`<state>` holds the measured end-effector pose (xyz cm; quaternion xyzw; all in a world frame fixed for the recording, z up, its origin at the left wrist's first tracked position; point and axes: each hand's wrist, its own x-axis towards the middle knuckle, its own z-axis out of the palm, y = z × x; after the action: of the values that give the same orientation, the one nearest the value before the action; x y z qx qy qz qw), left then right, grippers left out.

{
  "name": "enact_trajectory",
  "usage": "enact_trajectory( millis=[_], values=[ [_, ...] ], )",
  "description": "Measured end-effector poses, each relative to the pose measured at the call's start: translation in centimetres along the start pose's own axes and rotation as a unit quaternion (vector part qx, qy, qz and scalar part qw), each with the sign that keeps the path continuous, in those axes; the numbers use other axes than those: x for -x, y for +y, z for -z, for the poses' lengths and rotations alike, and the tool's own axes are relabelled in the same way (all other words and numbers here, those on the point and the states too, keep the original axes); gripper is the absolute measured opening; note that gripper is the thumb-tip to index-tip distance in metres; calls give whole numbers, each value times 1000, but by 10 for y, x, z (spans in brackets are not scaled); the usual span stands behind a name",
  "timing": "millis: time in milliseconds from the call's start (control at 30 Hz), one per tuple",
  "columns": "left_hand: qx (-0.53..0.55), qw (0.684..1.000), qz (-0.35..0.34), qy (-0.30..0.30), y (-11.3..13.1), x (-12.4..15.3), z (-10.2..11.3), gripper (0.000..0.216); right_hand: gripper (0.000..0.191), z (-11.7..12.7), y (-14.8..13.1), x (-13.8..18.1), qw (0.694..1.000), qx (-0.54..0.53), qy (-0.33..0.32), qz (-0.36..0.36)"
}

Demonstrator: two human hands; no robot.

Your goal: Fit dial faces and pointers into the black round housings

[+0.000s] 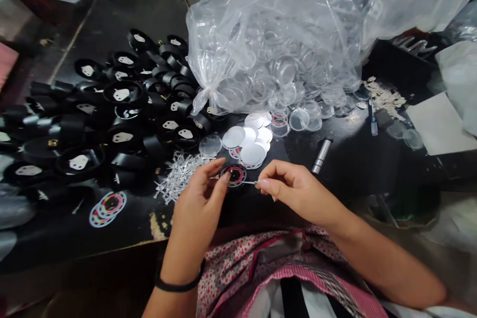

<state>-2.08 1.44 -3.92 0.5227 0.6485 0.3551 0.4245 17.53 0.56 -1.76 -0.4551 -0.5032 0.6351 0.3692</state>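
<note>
My left hand (pixel 199 194) is closed around the near left side of a small round gauge (pixel 239 175) with a black, red and white dial; its thumb lies over the rim. Between thumb and fingers of my right hand (pixel 294 186) is the end of a thin white pointer (pixel 249 182), which reaches across the gauge's lower right edge. Whether it touches the dial I cannot tell. A heap of similar white pointers (pixel 181 176) lies beside my left hand. Round dial plates (pixel 253 153), mostly with their plain silvery side up, are piled just beyond the gauge.
Many black round cases (pixel 122 136) crowd the table's left side, near two printed dials (pixel 108 208). A large plastic bag (pixel 276 44) of clear lenses stands behind. At right are a metal cylinder tool (pixel 322 155), a small screwdriver (pixel 373 121), pale small parts (pixel 385 98) and white paper (pixel 441 124).
</note>
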Motion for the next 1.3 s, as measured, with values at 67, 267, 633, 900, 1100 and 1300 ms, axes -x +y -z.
enact_trajectory(
  millis=[67, 267, 633, 900, 1100, 1300],
  values=[
    [130, 990, 55, 20, 4, 6, 0, 39, 18, 1, 0, 0, 1000, -8, -1, -6],
    [435, 871, 226, 39, 20, 25, 1, 25, 17, 0, -4, -1, 1000, 18, 7, -11],
    [344, 920, 181, 43, 25, 59, -16, 39, 9, -2, -9, 2, 987, 154, 35, 36],
    [390, 906, 142, 85, 23, 42, -24, 14, 16, 4, -12, 4, 978, 185, 48, 88],
    [433, 869, 239, 27, 38, 41, -34, 32, 11, 0, -27, 13, 964, 223, 48, 137],
    [391, 905, 167, 12, 26, 44, -33, 30, 12, -6, -30, 10, 935, 318, 15, 158]
  ],
)
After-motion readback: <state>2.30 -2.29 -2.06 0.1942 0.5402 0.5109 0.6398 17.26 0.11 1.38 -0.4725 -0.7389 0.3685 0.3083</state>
